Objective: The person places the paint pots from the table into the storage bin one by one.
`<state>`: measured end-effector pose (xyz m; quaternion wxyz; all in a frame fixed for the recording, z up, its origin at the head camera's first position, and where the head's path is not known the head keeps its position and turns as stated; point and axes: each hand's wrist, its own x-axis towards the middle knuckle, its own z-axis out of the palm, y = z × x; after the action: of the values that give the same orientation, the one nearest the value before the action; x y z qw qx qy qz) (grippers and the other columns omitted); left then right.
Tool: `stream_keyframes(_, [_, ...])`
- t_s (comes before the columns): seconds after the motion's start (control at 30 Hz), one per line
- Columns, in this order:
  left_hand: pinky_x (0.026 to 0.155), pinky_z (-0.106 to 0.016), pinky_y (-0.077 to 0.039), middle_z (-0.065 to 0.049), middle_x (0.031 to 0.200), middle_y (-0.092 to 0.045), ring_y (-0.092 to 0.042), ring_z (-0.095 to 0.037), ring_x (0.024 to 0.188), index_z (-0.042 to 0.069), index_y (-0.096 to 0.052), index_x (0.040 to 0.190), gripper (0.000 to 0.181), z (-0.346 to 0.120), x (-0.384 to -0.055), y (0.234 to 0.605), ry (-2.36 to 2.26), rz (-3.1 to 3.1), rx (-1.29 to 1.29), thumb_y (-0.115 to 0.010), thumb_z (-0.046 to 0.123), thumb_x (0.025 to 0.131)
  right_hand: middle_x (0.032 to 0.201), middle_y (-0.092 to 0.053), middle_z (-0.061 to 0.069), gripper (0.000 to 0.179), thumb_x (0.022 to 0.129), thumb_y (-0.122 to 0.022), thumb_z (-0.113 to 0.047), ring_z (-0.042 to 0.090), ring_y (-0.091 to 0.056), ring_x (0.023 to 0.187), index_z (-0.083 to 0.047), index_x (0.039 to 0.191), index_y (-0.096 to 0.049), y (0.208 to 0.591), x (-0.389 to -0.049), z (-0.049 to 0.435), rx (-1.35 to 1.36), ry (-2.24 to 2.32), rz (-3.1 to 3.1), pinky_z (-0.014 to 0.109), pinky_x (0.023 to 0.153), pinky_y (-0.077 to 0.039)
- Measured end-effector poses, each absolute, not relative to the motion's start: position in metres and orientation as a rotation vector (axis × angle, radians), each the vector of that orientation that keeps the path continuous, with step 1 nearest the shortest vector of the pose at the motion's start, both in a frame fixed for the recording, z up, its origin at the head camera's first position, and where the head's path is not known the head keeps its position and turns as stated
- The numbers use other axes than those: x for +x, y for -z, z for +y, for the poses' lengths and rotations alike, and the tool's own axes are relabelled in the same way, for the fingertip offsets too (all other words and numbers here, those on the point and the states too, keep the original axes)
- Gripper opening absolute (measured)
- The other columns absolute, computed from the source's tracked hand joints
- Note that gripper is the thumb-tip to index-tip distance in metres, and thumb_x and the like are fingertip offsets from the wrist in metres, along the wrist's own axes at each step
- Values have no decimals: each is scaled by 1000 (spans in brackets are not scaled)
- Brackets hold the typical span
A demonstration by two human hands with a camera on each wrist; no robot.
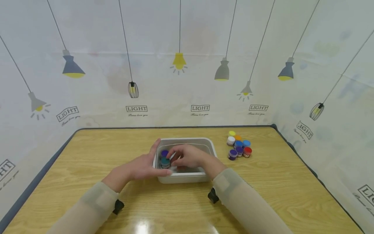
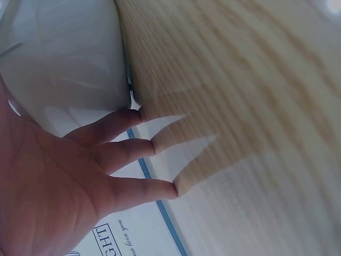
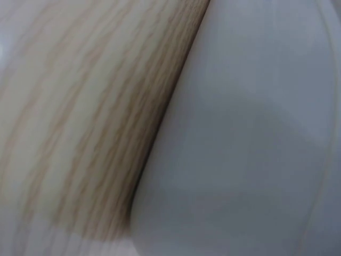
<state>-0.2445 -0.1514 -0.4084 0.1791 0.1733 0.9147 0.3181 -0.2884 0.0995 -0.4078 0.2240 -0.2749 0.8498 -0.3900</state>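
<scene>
While wood (image 1: 184,204) bears the tray (image 1: 187,178), lamp-printed walls (image 1: 157,39) rise

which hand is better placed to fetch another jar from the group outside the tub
Probably the right hand: it is nearer the jars outside, which lie to its right, while the left hand is spread across the tub's left end, farther away.
</scene>
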Motion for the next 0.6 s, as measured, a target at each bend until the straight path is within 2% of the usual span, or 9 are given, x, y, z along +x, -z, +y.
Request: stream_keyframes(0.6, [97, -45, -53, -20, 142, -68, -66, -26, 105, 28, 19, 175, 140, -151, -243, 405, -892, 2572, 492, -76, 80, 86, 120, -79, 8, 26, 104, -75, -6, 17, -76, 86, -15, 128, -75, 408, -289, 100, -794, 1056, 2333, 32, 79, -65])
